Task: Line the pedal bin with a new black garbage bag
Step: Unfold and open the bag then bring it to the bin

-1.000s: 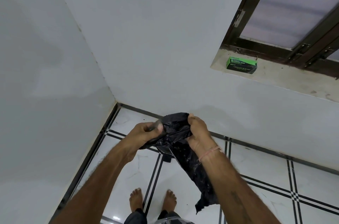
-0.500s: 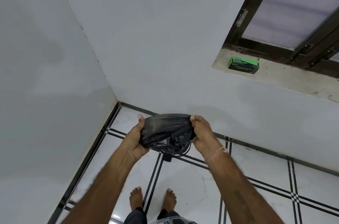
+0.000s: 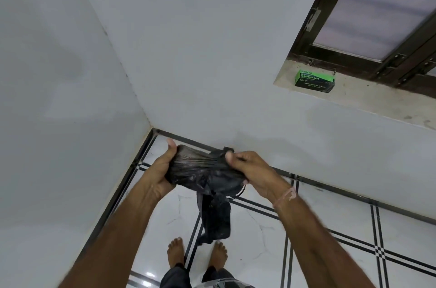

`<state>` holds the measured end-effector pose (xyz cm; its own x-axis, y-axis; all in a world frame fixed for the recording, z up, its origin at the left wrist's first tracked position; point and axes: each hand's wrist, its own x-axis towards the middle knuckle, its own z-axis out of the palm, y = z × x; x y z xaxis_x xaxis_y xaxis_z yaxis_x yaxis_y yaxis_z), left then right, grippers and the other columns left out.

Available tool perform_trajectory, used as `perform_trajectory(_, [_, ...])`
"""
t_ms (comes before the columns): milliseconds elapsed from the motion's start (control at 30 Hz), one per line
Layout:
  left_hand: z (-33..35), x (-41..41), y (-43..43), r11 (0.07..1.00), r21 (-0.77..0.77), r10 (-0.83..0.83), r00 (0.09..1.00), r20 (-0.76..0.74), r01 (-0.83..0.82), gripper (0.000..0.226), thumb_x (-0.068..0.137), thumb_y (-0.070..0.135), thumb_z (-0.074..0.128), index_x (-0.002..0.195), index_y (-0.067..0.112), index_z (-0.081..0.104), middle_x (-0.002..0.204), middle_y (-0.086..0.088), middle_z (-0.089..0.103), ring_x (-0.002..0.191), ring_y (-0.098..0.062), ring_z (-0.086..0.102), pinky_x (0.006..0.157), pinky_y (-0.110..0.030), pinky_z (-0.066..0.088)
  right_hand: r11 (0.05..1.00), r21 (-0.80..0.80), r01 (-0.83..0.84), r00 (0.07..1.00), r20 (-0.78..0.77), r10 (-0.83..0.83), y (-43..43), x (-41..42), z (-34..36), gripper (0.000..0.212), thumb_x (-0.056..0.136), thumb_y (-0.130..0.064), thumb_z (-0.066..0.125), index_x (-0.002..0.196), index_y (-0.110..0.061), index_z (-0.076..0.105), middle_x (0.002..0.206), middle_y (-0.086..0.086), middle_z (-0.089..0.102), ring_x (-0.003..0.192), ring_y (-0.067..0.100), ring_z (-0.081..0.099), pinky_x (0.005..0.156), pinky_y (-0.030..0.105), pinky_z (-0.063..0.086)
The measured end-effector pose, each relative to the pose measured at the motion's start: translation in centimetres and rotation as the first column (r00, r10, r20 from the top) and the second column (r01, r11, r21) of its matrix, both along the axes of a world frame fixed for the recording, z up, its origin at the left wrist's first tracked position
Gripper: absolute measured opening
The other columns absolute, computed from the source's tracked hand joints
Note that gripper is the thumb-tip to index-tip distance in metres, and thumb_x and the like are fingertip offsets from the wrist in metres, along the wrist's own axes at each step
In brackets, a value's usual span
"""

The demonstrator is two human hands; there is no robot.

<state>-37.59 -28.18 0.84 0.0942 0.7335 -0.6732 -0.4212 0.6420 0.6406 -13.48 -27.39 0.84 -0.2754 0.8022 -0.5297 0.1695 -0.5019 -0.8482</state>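
A black garbage bag is stretched taut between both hands at chest height in front of me. My left hand grips its left end with the thumb up. My right hand pinches its right end. A loose tail of the bag hangs down toward my feet. A thin black drawstring loops below the right hand. The pedal bin is not in view.
A green and black box of garbage bags lies on the window sill at the upper right. White walls meet in a corner ahead. The floor is white tile with black lines; my bare feet stand on it.
The bag was bunched between the hands; now the hands have pulled apart, stretching the film tight, and a tail has dropped down below.
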Motion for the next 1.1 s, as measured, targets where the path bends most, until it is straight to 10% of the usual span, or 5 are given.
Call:
perform_trajectory(200, [-2.6, -0.4, -2.2, 0.905, 0.094, -0.362, 0.868, -0.340, 0.415, 0.094, 0.037, 0.076, 0.089, 0.098, 0.007, 0.078, 0.094, -0.016, 0.079, 0.077, -0.019, 0.074, 0.063, -0.023, 0.058, 0.807, -0.402, 0.433, 0.787, -0.268, -0.556, 2.0, 1.4, -0.7, 0.043, 0.097, -0.048, 0.063, 0.109, -0.007, 0.067, 0.088, 0.006, 0.070, 0.063, 0.013, 0.064, 0.044, 0.018, 0.051])
perform_trajectory(467, [-2.6, -0.5, -2.2, 0.995, -0.011, -0.095, 0.994, 0.046, 0.096, 0.062, 0.101, 0.055, 0.041, 0.134, 0.007, 0.062, 0.130, -0.018, 0.070, 0.119, -0.033, 0.067, 0.091, -0.048, 0.061, 0.629, -0.539, 0.561, 0.613, -0.241, -0.753, 2.1, 1.5, -1.9, 0.031, 0.098, -0.038, 0.065, 0.094, -0.007, 0.066, 0.071, 0.006, 0.072, 0.057, 0.015, 0.064, 0.040, 0.019, 0.049])
perform_trajectory(733, [-1.7, 0.2, -1.0, 0.922, -0.242, 0.358, 0.904, 0.234, -0.303, 0.063, 0.097, 0.057, 0.050, 0.113, -0.002, 0.064, 0.103, -0.028, 0.076, 0.091, -0.039, 0.077, 0.066, -0.050, 0.064, 0.879, -0.292, 0.377, 0.849, -0.271, -0.454, 0.3, 1.2, -2.7, 0.035, 0.104, -0.047, 0.050, 0.118, -0.020, 0.068, 0.087, 0.000, 0.064, 0.047, 0.006, 0.046, 0.034, 0.017, 0.024])
perform_trajectory(967, [-1.0, -0.2, 0.1, 0.934, -0.211, 0.328, 0.925, 0.189, -0.288, 0.058, 0.097, 0.052, 0.057, 0.106, -0.005, 0.061, 0.088, -0.030, 0.075, 0.076, -0.043, 0.074, 0.055, -0.054, 0.060, 0.946, -0.062, -0.317, 0.946, -0.085, 0.312, -0.6, 0.7, 0.0, 0.035, 0.097, -0.029, 0.068, 0.124, -0.006, 0.070, 0.069, -0.013, 0.062, 0.050, 0.005, 0.033, 0.038, 0.015, 0.028])
perform_trajectory(1100, [-1.6, -0.5, 0.0, 0.980, -0.098, 0.186, 0.975, 0.124, -0.175, 0.059, 0.094, 0.056, 0.057, 0.110, 0.000, 0.068, 0.102, -0.022, 0.078, 0.093, -0.035, 0.074, 0.077, -0.050, 0.057, 0.984, -0.174, -0.044, 0.994, -0.104, 0.026, 0.2, 0.0, 0.2, 0.029, 0.094, -0.036, 0.070, 0.102, -0.007, 0.072, 0.076, -0.003, 0.071, 0.052, 0.004, 0.054, 0.041, 0.016, 0.037])
